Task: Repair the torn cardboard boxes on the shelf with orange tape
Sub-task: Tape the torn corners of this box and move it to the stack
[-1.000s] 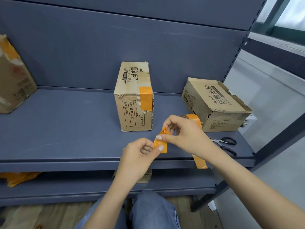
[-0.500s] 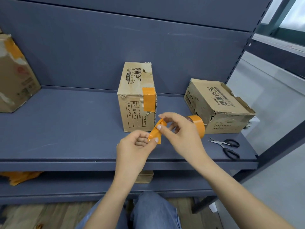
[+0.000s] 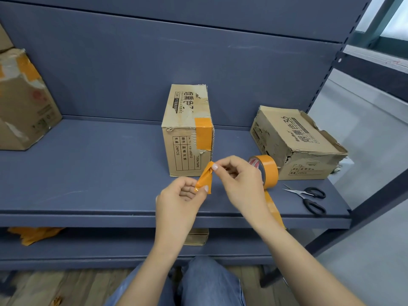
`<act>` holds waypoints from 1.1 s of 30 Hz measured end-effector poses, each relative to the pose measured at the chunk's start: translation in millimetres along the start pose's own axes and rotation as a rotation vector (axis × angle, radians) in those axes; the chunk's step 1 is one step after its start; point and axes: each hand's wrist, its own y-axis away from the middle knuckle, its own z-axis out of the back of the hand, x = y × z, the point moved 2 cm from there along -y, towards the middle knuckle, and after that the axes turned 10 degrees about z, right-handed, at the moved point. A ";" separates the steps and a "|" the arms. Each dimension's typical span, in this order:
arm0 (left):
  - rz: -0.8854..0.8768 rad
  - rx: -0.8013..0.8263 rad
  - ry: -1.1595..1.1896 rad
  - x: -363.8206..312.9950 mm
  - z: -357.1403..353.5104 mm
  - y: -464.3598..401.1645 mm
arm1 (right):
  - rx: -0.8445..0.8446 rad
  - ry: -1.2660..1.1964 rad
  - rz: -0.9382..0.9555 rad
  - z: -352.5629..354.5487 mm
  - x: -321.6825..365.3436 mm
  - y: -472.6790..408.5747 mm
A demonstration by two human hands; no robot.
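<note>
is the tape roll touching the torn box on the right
Cannot tell. In the head view the tape roll overlaps the front left corner of the torn box, so any gap or contact between them is hidden.

bare forearms, pale painted nails, blue jeans (image 3: 207,283).

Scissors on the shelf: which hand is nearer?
Right. The right hand pinches the top of the tape piece, with the tape roll between it and the scissors. The left hand holds the piece's lower end, farther from them.
</note>
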 end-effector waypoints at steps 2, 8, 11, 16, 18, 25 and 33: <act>-0.004 0.027 -0.040 -0.5 2.8 -2.9 | 0.013 0.069 0.064 4.2 -2.9 -1.8; -0.088 0.150 -0.320 -15.4 24.9 -20.5 | 0.209 0.385 0.330 22.4 -3.8 -7.7; -0.132 0.242 -0.485 -30.0 37.3 -33.0 | 0.349 0.511 0.470 27.0 0.4 -14.6; -0.104 0.372 -0.586 -52.3 57.5 -55.1 | 0.606 0.538 0.502 30.5 12.8 -25.3; -0.111 0.429 -0.568 -56.6 65.2 -60.1 | 0.629 0.510 0.470 32.5 18.1 -29.9; -0.096 0.423 -0.071 -49.4 75.1 -66.4 | 0.493 0.046 0.133 20.6 16.2 -35.3; -0.105 0.209 0.034 -41.2 65.8 -70.8 | 0.358 -0.096 -0.049 13.9 10.3 -45.0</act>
